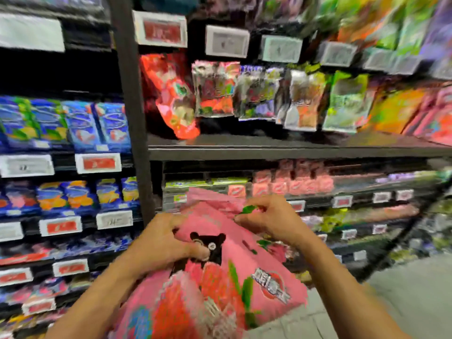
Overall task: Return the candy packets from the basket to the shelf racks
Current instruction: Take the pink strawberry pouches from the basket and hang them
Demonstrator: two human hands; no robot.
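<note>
Several pink candy packets point(227, 270) with a dark bear print are bunched in front of me at the bottom centre. My left hand point(166, 243) grips the bunch at its left side, thumb pressed on the bear. My right hand point(266, 216) pinches the top edge of one pink packet near a green mark. Behind them hang the shelf racks: a red packet point(173, 94) dangles from a hook at the left, beside a row of mixed packets point(256, 94). The basket is not in view. The image is blurred.
A dark upright post point(132, 106) divides the shelving. Blue snack bags point(73, 123) fill the left bay. A dark shelf board point(293, 145) runs under the hanging packets, with small pink boxes point(293, 182) below. Grey floor point(403, 302) lies at the lower right.
</note>
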